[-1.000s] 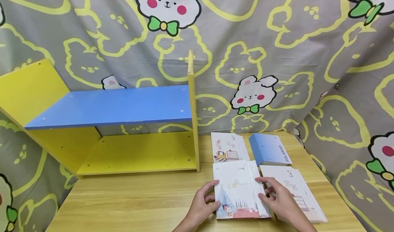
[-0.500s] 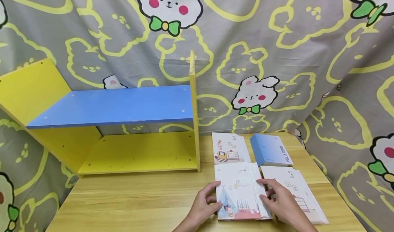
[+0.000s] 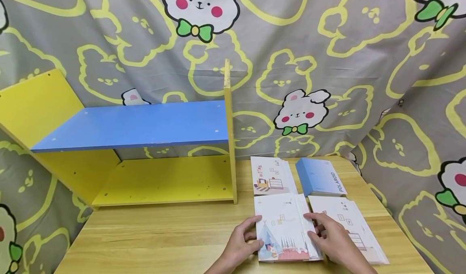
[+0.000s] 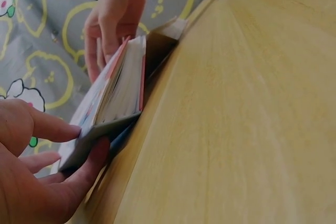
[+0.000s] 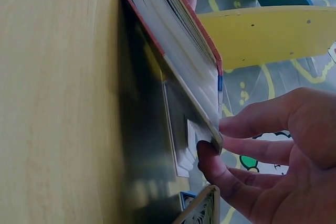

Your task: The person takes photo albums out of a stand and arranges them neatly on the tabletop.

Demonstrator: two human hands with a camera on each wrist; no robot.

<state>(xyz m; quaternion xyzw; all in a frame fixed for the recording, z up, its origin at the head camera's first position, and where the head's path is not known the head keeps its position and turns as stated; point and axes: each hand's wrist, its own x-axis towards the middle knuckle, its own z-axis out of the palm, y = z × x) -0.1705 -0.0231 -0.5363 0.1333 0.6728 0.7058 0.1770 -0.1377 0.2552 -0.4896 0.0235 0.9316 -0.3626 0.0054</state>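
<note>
A thick photo album [image 3: 280,235] lies between both hands at the front right of the table. Its white cover shows a blue tent and a pink floor, with a clear strip along its right side. My left hand [image 3: 242,237] grips the spine side, thumb nearer me; in the left wrist view its fingers [image 4: 55,127] reach around the spine. On the opposite edge, my right hand [image 3: 331,235] pinches the cover, which the right wrist view shows between thumb and fingers [image 5: 257,119]. From the side, the album's page block [image 5: 173,51] stands between red-edged covers.
Behind the held album lies a similar white album [image 3: 271,179]. A blue POLAROID album [image 3: 320,176] lies at the back right, and another white album [image 3: 358,233] sits beside my right hand. The yellow and blue shelf [image 3: 138,124] stands at the left against a patterned curtain [image 3: 251,84].
The held album has slid slightly toward me, widening the view of the album behind it. Both hands keep the same hold, and the other things stay in place.
</note>
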